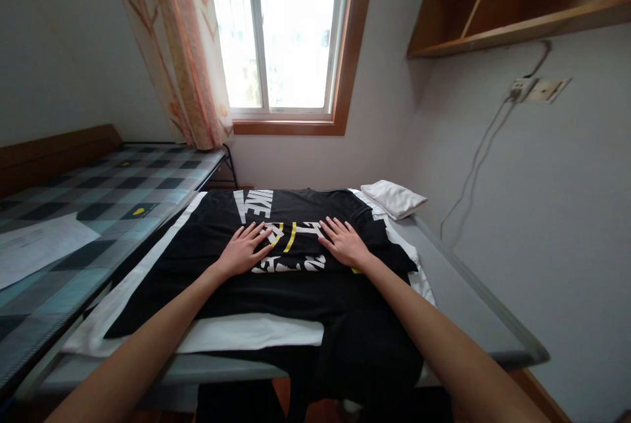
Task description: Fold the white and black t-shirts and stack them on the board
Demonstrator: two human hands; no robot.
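A black T-shirt point(296, 295) with white and yellow lettering is spread on a light grey table, one part of it hanging over the near edge. My left hand point(244, 249) lies flat on the printed part, fingers stretched. To its right, my right hand point(342, 242) also rests palm down on the shirt with its fingers apart. Neither hand grips anything. Beneath the black garment, a white cloth point(256, 332) shows along the left side, the near edge and the right.
A folded white cloth point(393, 198) sits at the table's far right corner. On the left stands a bed with a checked mattress point(148, 177) and a paper sheet point(44, 242) on it. The grey table point(473, 305) meets the right wall, where a cord point(476, 160) hangs.
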